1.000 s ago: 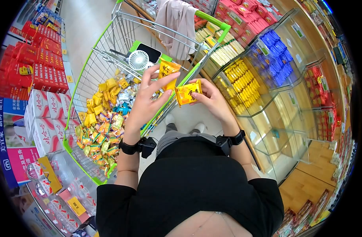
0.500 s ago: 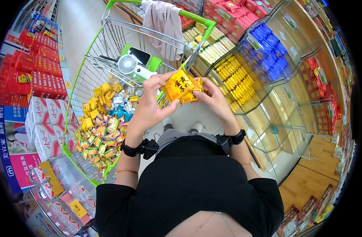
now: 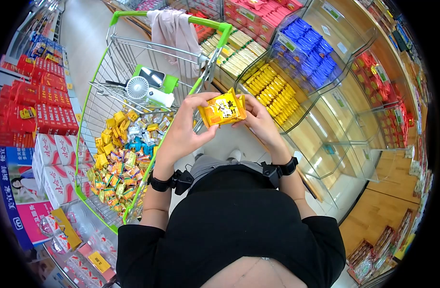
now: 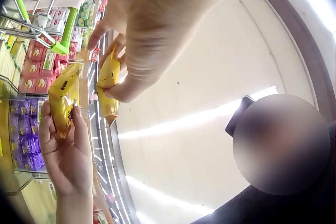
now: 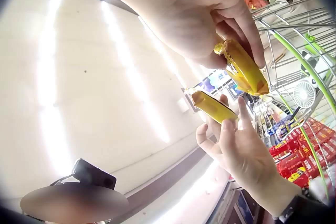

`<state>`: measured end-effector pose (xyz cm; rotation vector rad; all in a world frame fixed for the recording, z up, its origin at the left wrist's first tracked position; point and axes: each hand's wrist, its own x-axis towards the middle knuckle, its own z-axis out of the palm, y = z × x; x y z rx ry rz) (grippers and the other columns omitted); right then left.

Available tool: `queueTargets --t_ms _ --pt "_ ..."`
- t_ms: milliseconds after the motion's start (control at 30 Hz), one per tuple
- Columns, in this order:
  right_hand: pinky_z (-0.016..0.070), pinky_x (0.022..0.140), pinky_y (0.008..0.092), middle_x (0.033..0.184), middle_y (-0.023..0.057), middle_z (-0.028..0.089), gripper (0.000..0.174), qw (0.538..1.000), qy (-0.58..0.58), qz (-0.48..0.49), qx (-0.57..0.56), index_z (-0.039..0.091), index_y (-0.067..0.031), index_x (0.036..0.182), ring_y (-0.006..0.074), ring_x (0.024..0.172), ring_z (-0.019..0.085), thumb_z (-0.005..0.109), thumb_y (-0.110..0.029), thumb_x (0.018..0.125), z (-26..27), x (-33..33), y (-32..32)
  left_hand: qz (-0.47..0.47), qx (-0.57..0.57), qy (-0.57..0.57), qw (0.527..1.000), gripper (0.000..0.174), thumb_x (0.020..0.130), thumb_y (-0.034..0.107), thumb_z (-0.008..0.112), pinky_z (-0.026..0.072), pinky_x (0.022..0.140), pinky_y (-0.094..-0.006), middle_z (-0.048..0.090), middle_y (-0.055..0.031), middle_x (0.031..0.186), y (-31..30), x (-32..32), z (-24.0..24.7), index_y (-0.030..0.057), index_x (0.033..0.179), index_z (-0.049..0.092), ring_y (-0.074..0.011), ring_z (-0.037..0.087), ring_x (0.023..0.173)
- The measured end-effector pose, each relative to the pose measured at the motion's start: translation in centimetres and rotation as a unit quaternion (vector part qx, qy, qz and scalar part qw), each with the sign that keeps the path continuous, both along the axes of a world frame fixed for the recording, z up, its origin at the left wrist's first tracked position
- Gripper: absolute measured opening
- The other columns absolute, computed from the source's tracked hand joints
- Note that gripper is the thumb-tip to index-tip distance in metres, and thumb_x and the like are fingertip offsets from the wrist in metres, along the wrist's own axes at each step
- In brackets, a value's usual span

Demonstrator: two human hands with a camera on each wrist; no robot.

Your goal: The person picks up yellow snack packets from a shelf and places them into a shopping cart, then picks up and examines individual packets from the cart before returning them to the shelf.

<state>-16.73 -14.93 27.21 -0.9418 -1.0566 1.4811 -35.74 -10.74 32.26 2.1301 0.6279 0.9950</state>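
Observation:
In the head view my left hand (image 3: 181, 127) pinches a yellow snack packet (image 3: 222, 110) with black characters, its printed face turned up. My right hand (image 3: 264, 126) grips a second yellow packet, mostly hidden behind the first there. From the left wrist, the left hand's packet (image 4: 108, 82) sits between thumb and fingers, and the right hand (image 4: 68, 163) holds its packet (image 4: 64, 100) upright, a short gap apart. The right wrist view has the right hand's packet (image 5: 244, 69) above the left hand's one (image 5: 214, 108).
A green-edged shopping cart (image 3: 97, 89) stands at the left, with a heap of small wrapped sweets (image 3: 117, 175), a white handheld fan (image 3: 137, 88) and a phone (image 3: 152, 75). Clear shelf bins hold yellow packets (image 3: 270, 91) and blue packets (image 3: 306, 50). White cartons (image 3: 59, 177) are stacked beyond the cart.
The left hand has brought its packet from over the cart across to the right hand's packet, overlapping it, and turned its printed face up. The view has shifted, moving cart and shelves leftward.

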Motion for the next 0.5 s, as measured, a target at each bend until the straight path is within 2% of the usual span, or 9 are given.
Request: queueTargets --t_ms 133,200,333,433,500 --pt "0.0506 0.068 0.0273 0.1 0.009 0.051 0.026 0.997 0.044 -0.036 -0.049 0.041 -0.0029 0.112 0.014 0.087 0.054 0.04 -0.011 0.088 -0.1 1.7 -1.4 0.011 0.046 0.03 0.998 0.043 0.061 -0.001 0.063 0.0356 0.087 -0.035 0.05 -0.0121 0.107 -0.4 1.9 -0.2 0.0063 0.096 0.038 -0.0275 0.045 0.1" --pt "0.0512 0.069 0.029 0.096 0.0088 0.051 0.025 0.996 0.057 -0.054 -0.051 0.042 -0.0027 0.111 0.0143 0.086 0.054 0.037 -0.012 0.089 -0.1 2.5 -2.3 -0.009 0.04 0.033 0.999 0.043 0.061 -0.001 0.063 0.0358 0.087 -0.0351 0.05 -0.0113 0.107 -0.9 3.0 -0.2 0.0065 0.095 0.039 -0.0274 0.044 0.1" --pt "0.0509 0.069 0.0314 0.099 0.0088 0.051 0.026 0.99 0.087 -0.092 -0.06 0.042 -0.0021 0.111 0.0153 0.087 0.055 0.036 -0.014 0.089 -1.0 4.2 -4.4 -0.069 0.029 0.043 0.996 0.041 0.061 0.0 0.062 0.0362 0.087 -0.0352 0.051 -0.0093 0.107 -1.8 5.7 -0.5 0.0065 0.095 0.041 -0.0271 0.043 0.102" --pt "0.0498 0.069 0.0295 0.099 0.0082 0.052 0.027 0.982 0.125 -0.128 -0.059 0.043 -0.0029 0.111 0.0145 0.087 0.055 0.035 -0.018 0.09 -1.6 5.5 -5.8 -0.107 0.026 0.065 0.992 0.04 0.061 -0.001 0.062 0.0365 0.087 -0.0354 0.051 -0.0083 0.107 -2.3 7.8 -0.9 0.0062 0.096 0.043 -0.0267 0.043 0.102" --pt "0.0474 0.072 0.0267 0.098 0.0065 0.052 0.028 0.98 0.093 -0.166 -0.051 0.044 -0.004 0.11 0.0129 0.088 0.055 0.034 -0.022 0.09 -1.5 6.4 -6.9 -0.14 0.033 0.089 0.986 0.041 0.06 -0.001 0.062 0.037 0.087 -0.0356 0.051 -0.0073 0.108 -2.4 9.3 -1.1 0.0059 0.097 0.044 -0.0263 0.043 0.102"
